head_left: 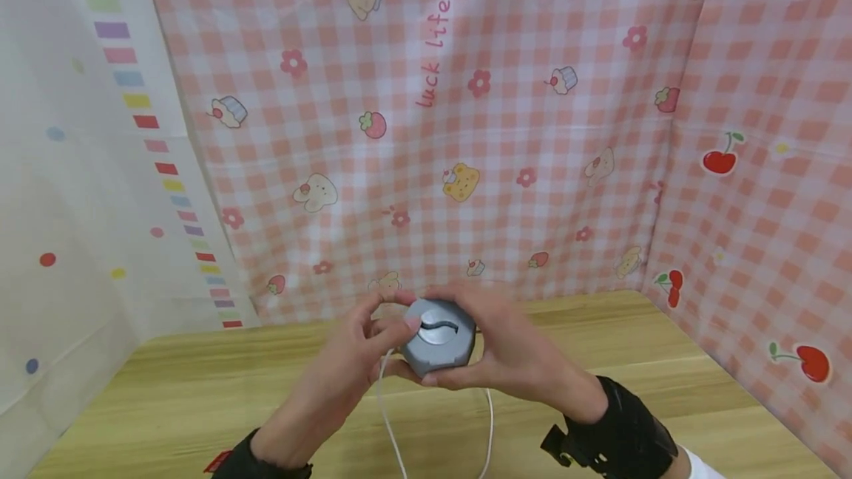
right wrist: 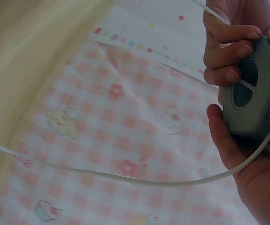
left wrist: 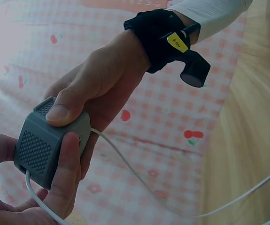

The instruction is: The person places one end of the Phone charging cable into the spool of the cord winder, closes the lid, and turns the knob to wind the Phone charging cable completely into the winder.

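Case [head_left: 438, 346], grey and many-sided, was between the two hands, low in the head view toward 6 o'clock, and it seemed lifted above the table, not resting on it. The left hand [head_left: 356, 351] pinched it from 9 o'clock, with the thumb beside the curved slot [head_left: 439, 326] and fingertips at the back. The right hand [head_left: 511, 340] gripped it from 3 o'clock, its thumb at the lower edge.

To do this step well, in my judgement, the right hand needed a steady hold, while the left fingers had better not cover the slot. The cable [right wrist: 172, 183] left the case on both sides and went down toward 6 o'clock; such slack could catch on a finger or wristband [head_left: 615, 427], so any pull was better gentle and even.

Farther out, the table [head_left: 200, 383] offered room at 8 and 4 o'clock. At 12 o'clock its far edge met the checked cloth [head_left: 532, 131], so forward moves were better short. Its near edge was outside the head view; I could not judge the room there.
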Demonstrator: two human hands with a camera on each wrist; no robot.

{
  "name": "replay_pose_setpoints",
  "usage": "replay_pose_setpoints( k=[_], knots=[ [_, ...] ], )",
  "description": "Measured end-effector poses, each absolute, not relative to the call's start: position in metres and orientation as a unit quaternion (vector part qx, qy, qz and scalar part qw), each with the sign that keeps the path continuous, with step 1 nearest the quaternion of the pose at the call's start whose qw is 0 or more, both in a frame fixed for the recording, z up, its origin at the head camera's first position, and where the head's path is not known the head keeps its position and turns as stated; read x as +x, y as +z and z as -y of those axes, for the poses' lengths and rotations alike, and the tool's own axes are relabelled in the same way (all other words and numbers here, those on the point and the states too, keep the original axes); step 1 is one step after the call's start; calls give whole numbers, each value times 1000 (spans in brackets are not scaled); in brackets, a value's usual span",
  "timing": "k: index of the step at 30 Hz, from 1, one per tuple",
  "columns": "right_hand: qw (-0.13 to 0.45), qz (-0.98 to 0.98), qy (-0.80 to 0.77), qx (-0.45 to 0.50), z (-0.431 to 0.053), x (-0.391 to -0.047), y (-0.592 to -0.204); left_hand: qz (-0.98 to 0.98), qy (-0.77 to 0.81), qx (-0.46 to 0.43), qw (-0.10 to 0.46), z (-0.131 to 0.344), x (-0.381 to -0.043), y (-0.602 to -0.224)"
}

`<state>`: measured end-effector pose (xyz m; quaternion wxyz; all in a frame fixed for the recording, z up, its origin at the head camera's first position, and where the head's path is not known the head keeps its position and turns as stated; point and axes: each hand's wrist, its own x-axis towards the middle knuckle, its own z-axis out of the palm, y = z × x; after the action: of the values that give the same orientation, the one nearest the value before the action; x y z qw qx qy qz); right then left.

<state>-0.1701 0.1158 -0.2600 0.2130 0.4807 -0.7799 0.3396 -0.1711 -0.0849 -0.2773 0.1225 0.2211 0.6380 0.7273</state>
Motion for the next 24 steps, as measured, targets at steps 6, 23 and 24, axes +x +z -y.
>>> replay_pose_setpoints(
  k=[6, 23, 24],
  knots=[
    [194, 783, 347, 478, -119, -179, -302, -647, 722, 199, 143, 86, -167, -305],
    [147, 772, 375, 491, -115, -161, -337, -608, 749, 181, 191, 88, -164, -360],
    [146, 772, 371, 495, -115, -164, -341, -610, 748, 179, 191, 89, -164, -361]
  ],
)
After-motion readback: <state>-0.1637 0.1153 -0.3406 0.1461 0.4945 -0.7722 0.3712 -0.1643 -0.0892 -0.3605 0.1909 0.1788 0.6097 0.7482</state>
